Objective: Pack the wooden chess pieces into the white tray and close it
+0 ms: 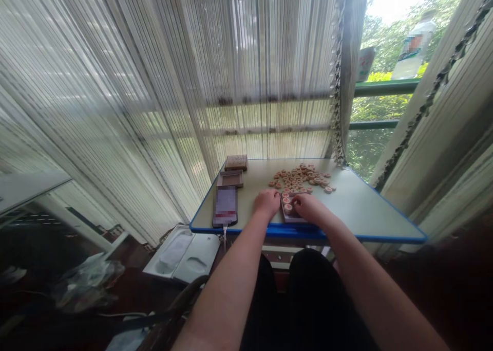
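A shallow open box (pixel 289 219) lies at the table's near edge, with several round wooden Chinese chess pieces (pixel 287 207) with red markings standing in its left part. My left hand (pixel 267 202) is curled closed right beside the box's left wall; its fingers hide whatever they may hold. Over the right part of the box, my right hand (pixel 308 207) is closed, fingertips bent down close to the pieces. What is between those fingertips is hidden. Beyond both hands, a loose heap of Chinese chess pieces (pixel 302 175) spreads across the table.
On the left of the blue-edged table (pixel 370 212) lie a phone (pixel 225 207) with a cable, an open tray (pixel 231 172) and a brown patterned box (pixel 236 162). A white open case (pixel 196 258) sits lower left. String curtains (pixel 246 73) hang behind the table.
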Tool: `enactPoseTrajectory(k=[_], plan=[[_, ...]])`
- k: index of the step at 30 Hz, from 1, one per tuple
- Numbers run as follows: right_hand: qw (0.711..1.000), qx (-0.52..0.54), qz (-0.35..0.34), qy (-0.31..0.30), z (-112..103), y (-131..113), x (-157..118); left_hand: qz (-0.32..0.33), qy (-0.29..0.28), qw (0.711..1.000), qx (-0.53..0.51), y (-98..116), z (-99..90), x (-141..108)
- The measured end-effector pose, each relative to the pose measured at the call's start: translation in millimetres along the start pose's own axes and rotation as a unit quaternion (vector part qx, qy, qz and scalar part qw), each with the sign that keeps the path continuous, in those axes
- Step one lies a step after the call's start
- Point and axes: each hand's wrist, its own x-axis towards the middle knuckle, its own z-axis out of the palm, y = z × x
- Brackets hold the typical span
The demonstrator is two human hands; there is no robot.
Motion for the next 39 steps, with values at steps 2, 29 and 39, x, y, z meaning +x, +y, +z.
enactPoseTrajectory(k=[2,29,39], plan=[[1.000,-0.003,0.002,-0.008,-1,-2,3,-0.005,-0.002,1.000,-0.003,0,0.2,0],[0.999,0.028,0.012,-0.024,-8,-3,-7,-0.028,-0.008,1.000,-0.005,1,0.3,2],[0.999,0.051,0.002,-0.005,-14,-4,-11,-0.027,0.007,0.999,-0.015,1,0.3,2]])
